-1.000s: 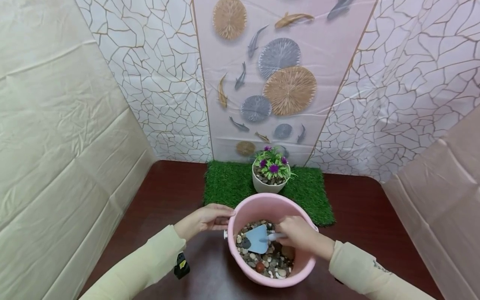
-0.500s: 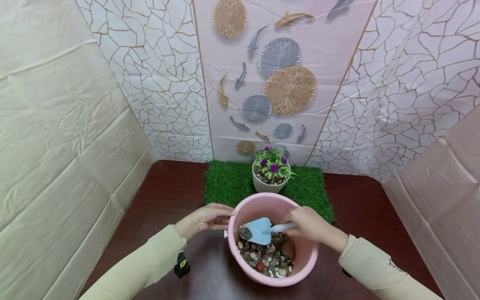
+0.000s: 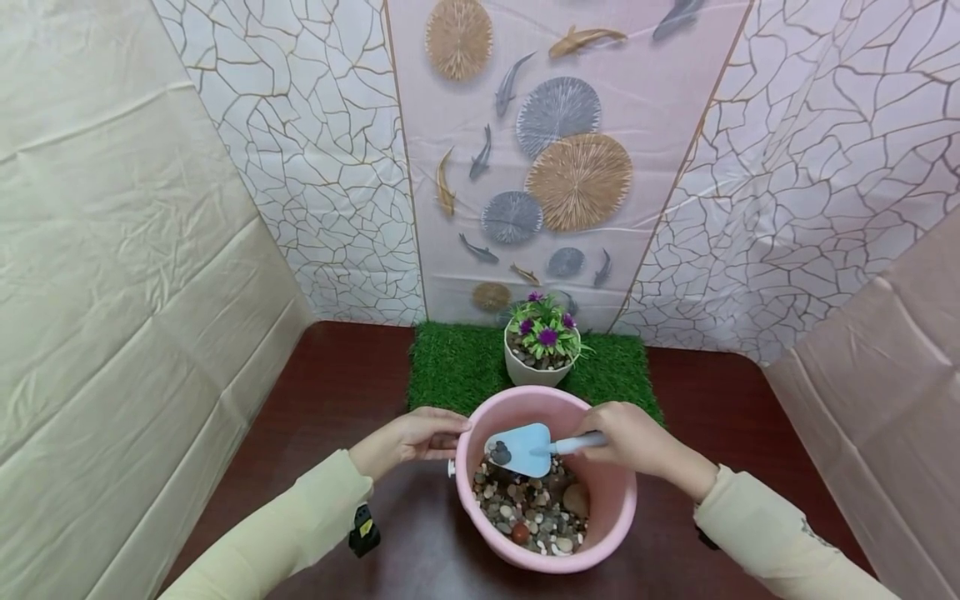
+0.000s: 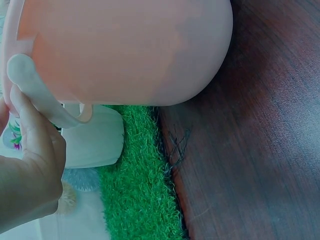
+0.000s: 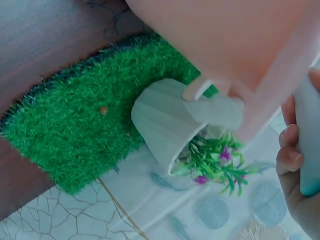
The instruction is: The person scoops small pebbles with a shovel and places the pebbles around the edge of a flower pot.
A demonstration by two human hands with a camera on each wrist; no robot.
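Observation:
A pink bucket (image 3: 480,508) with a layer of mixed pebbles (image 3: 525,508) in its bottom stands on the dark table. My right hand (image 3: 630,437) grips the grey handle of a light blue trowel (image 3: 534,450), held inside the bucket above the pebbles. A few dark stones (image 3: 500,452) lie near the tip of its blade. My left hand (image 3: 416,433) pinches the bucket's left rim, thumb on top and fingers along the outside. In the left wrist view those fingers lie right by the white handle (image 4: 40,92) of the bucket.
Behind the bucket, a white pot (image 3: 536,371) of purple flowers (image 3: 548,337) stands on a green artificial grass mat (image 3: 457,367). A small brown pebble (image 5: 103,110) lies on the mat. Patterned cloth (image 3: 345,167) hangs at the back, and plain cloth (image 3: 150,333) at the sides.
My right hand has raised the trowel from the pebbles, moving up and slightly right; the stones on its blade came along. The left hand and the bucket stay in place.

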